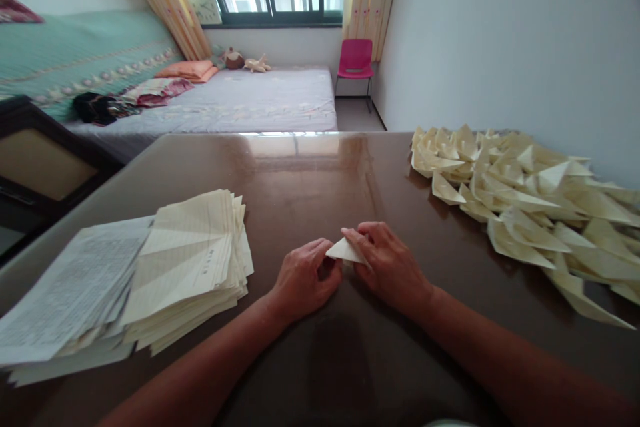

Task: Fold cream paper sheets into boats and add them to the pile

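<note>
A small folded piece of cream paper (pixel 346 251) is held over the brown table between my two hands. My left hand (pixel 307 277) pinches its left corner, with thumb and fingers curled together. On the other side, my right hand (pixel 387 265) grips the paper, its fingers lying over the top and its thumb below. Part of the paper is hidden under the right fingers. To the left lies a stack of cream lined sheets (pixel 185 247). A large heap of folded paper boats (pixel 530 193) covers the right side of the table.
White printed sheets (pixel 75 287) lie partly under the cream stack at the left. The glossy brown table (pixel 300 173) ends before a bed (pixel 270 97). A pink chair (pixel 355 60) stands by the window, and a wall borders the right side.
</note>
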{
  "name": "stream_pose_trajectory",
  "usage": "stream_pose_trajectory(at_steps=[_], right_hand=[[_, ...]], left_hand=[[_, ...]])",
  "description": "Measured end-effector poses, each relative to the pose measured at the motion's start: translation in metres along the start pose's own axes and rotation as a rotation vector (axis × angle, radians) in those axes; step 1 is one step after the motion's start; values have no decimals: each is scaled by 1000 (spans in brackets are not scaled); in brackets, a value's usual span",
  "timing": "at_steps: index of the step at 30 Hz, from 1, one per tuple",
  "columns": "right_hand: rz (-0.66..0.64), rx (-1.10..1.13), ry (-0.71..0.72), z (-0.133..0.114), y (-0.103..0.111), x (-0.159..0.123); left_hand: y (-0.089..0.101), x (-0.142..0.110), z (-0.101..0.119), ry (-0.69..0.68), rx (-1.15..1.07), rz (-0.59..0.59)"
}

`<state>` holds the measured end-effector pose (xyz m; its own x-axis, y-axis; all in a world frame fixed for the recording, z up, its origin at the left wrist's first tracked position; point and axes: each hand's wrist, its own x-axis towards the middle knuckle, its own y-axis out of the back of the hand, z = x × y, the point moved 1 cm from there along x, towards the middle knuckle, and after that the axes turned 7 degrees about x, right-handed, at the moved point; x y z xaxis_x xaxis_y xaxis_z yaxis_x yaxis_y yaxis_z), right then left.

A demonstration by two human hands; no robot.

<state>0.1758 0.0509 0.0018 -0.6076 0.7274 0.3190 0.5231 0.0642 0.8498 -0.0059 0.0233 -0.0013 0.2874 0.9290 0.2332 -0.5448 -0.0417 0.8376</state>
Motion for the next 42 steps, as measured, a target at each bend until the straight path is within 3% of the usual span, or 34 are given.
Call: stream_pose_trajectory(at_steps=[7,11,16,19,24,31,42], right_hand=[[19,115,72,-10,-5,-2],[48,239,65,-6,-6,-2],[114,309,-8,8,-6,1],[117,315,-19,18,-7,2],[8,179,-6,29,0,5],[-127,84,6,38,7,7],[-105,-155,27,27,-2,7]], left_hand=[[-3,-5,17,109,71,-39],[-3,-3,10,206,12,-25],[0,3,-5,201,50,-19],[1,5,-12,144,149,-34],[-1,5,-16,2,269,-51],[-1,1,-15,-278,240,-23],[-4,0,-9,-466,259,30]])
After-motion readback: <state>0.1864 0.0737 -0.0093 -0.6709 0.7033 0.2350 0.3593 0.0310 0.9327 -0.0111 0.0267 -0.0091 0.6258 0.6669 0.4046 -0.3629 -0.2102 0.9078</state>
